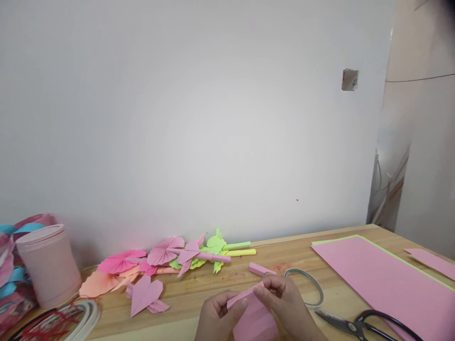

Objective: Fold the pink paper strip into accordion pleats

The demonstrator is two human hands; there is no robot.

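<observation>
Between my two hands is a pink sheet of paper [255, 318] with crease lines across it and a narrow fold along its top edge. My left hand [218, 315] pinches the folded edge at its left end, thumb in front. At the right end, my right hand [282, 298] grips the same edge between thumb and fingers. Just behind my right hand lies a small folded pink strip [262, 269]. A roll of tape or pale ring [317, 286] rests to the right of that hand, and black-handled scissors [351, 327] lie nearer the front.
Folded paper fans and stems [167, 251] lie along the wall, with a pink paper heart [145, 294] before them. A pink canister [50, 267] and coiled wires [76, 319] occupy the left. Large pink sheets [387, 279] cover the table's right side, beside a smaller pink piece [432, 261].
</observation>
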